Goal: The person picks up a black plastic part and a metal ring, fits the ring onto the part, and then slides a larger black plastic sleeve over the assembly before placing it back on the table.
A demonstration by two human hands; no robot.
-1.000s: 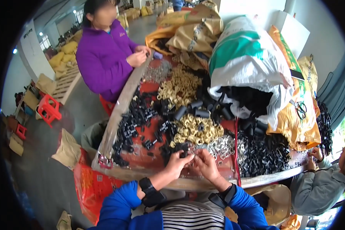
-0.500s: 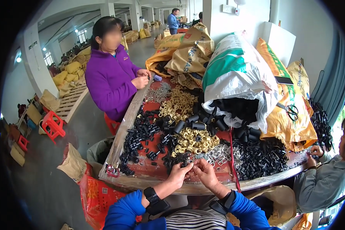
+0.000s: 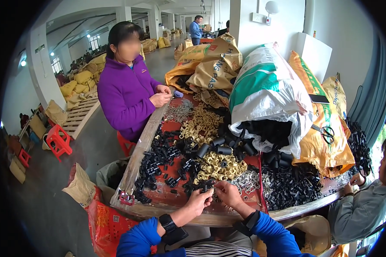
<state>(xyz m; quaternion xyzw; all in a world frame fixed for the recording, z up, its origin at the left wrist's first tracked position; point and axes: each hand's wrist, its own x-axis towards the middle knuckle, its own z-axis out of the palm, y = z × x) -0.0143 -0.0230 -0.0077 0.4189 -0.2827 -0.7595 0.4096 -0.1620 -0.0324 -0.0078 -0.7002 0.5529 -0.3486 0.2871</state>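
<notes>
Near the front edge of the table (image 3: 163, 201), my left hand (image 3: 198, 202) has its thumb and fingers closed on a small black part (image 3: 206, 186), partly hidden by the fingertips. My right hand (image 3: 229, 195) is just beside it, fingers pinched together; whatever they hold is too small to make out. A heap of brass-coloured ring-like pieces (image 3: 221, 167) lies just beyond the hands. Silver metal rings (image 3: 247, 182) are spread by my right hand, and small black parts (image 3: 152, 171) are piled to the left.
A white and green sack (image 3: 266, 92) spills black pieces onto the table. Scissors (image 3: 327, 133) and a phone (image 3: 318, 99) lie on a yellow sack (image 3: 326, 152). A co-worker in purple (image 3: 126, 92) stands at the left edge; another person (image 3: 364, 205) works at the right.
My hands have drawn slightly apart, the right fingertips now off the left ones. The table appears a little lower in the picture.
</notes>
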